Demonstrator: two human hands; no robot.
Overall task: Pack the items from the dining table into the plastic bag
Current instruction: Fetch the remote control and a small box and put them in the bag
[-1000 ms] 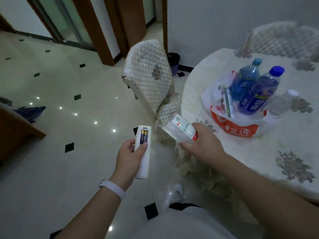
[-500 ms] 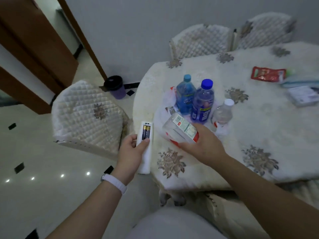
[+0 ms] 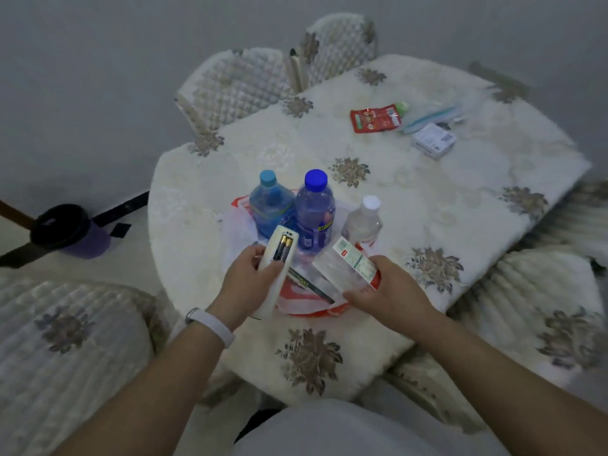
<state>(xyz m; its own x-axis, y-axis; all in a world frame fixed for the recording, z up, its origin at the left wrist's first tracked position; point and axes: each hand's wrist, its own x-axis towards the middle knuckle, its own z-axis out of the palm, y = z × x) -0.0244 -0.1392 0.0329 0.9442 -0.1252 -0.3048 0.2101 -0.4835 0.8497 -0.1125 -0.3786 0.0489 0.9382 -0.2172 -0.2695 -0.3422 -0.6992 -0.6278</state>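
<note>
My left hand [image 3: 247,282] grips a white remote control [image 3: 277,258], its battery bay open with two batteries showing. My right hand [image 3: 381,291] holds a clear plastic box [image 3: 342,269] with a red and green label. Both are over the white and orange plastic bag [image 3: 296,299] lying on the round dining table [image 3: 460,199]. Two blue bottles [image 3: 314,209] stand in the bag. A small clear bottle [image 3: 363,222] with a white cap stands at the bag's right side. A red pouch [image 3: 375,118], a white box [image 3: 433,141] and a pale blue item [image 3: 431,118] lie on the table's far side.
Quilted chairs [image 3: 237,87] stand around the table, one at my left [image 3: 65,357] and one at my right [image 3: 543,317]. A dark bin [image 3: 65,232] stands on the floor by the wall at left.
My view has swung right and closer to the table. Both hands, still holding the remote and the box, now hover over the bag instead of beside the table's edge.
</note>
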